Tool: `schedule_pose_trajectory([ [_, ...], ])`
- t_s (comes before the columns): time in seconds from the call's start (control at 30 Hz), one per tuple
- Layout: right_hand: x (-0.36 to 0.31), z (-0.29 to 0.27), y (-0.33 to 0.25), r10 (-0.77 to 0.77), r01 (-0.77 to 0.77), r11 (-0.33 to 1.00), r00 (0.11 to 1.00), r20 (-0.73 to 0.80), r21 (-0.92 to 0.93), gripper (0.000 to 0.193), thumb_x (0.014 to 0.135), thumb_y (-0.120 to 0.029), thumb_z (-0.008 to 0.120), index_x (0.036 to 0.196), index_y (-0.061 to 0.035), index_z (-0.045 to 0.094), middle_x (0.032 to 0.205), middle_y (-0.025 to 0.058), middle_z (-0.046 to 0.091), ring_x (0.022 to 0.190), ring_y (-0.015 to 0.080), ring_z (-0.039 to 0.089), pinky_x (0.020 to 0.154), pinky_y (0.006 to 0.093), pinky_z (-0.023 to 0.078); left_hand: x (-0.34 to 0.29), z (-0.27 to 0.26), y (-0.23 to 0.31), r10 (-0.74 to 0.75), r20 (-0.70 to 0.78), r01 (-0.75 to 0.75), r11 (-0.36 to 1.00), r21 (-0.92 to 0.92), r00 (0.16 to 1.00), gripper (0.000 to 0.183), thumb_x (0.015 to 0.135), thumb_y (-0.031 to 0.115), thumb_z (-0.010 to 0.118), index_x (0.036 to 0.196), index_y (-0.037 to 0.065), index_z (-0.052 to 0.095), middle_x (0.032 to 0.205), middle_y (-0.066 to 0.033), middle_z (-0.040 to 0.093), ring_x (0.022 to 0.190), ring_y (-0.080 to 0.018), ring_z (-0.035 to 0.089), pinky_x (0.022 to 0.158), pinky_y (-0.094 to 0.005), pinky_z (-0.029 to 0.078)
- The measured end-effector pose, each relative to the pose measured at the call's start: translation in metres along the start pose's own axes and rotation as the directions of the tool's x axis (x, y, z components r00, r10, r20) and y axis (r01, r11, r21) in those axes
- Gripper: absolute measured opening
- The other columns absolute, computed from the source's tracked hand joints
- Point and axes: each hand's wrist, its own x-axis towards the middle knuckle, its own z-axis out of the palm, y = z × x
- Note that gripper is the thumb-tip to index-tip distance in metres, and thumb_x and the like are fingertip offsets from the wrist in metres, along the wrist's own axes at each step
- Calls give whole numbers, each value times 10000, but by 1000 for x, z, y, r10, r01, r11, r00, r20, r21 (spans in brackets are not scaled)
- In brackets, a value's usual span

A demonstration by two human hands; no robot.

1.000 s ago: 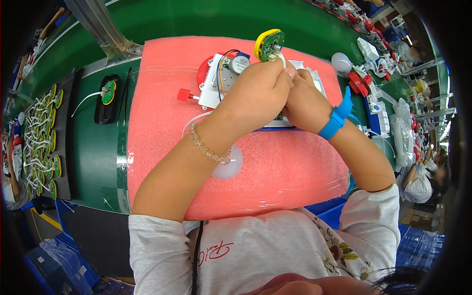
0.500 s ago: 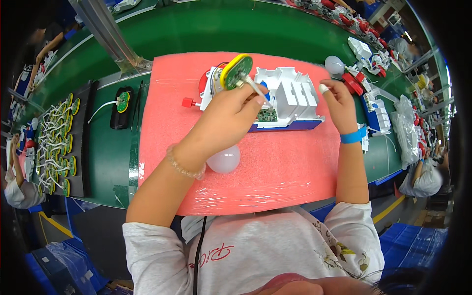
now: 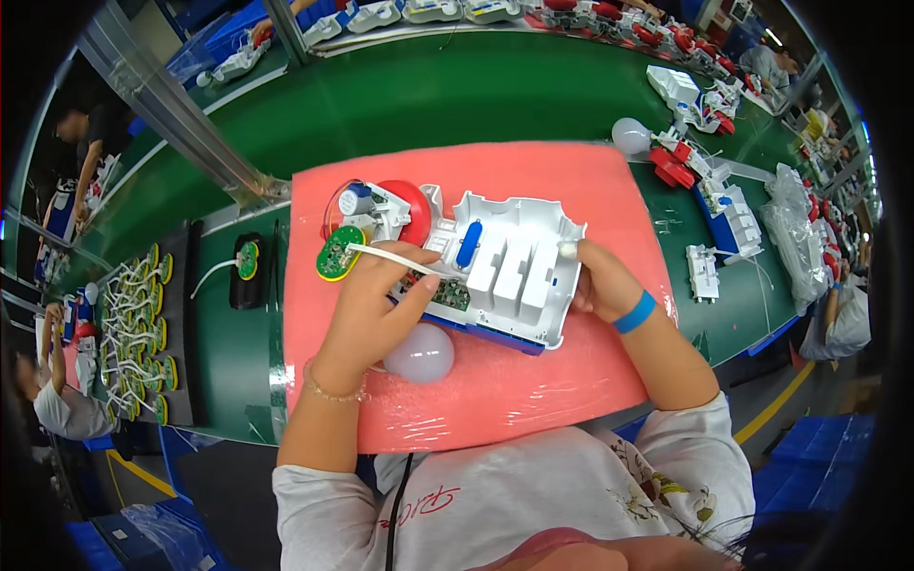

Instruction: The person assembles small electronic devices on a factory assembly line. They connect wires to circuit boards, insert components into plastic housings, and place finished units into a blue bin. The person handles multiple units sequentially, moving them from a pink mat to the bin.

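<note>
My left hand (image 3: pixel 376 309) lay over the near left of the white plastic housing (image 3: pixel 509 266), its grip closed on a white ribbon cable (image 3: pixel 395 258) running to a round green circuit board (image 3: pixel 339 253). My right hand (image 3: pixel 598 283) gripped the housing's right edge. The housing sat on the pink foam mat (image 3: pixel 571 190) covering the green surface (image 3: pixel 428 95). A white bulb (image 3: pixel 419 354) rested just beside my left wrist.
</note>
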Motion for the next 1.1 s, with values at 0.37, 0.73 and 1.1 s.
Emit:
schedule_pose_trajectory([
  [0.37,111,-6,-51,-291,319,930,943,-162,182,267,803,-359,502,893,-108,527,658,-3,516,448,85,447,381,204,334,1,-27,-24,4,-392,-6,1000,-5,920,178,786,68,558,946,-1,591,1013,-131,577,1000,-275,516,898,-359,381],
  [0.73,240,-25,-78,-392,528,828,785,-480,188,386,785,-342,579,1040,-72,476,795,81,523,590,167,538,486,259,449,15,24,-70,-13,-57,15,999,29,998,178,795,112,548,939,13,579,979,-135,564,970,-293,502,867,-362,395],
  [1.1,187,77,-18,-633,616,7,612,474,-787,375,819,-261,528,1107,-22,531,1180,164,500,1146,318,412,991,405,280,5,27,-77,6,-15,-1,956,295,1000,348,777,175,569,1087,20,543,1191,-185,478,1142,-353,407,978,-410,311],
])
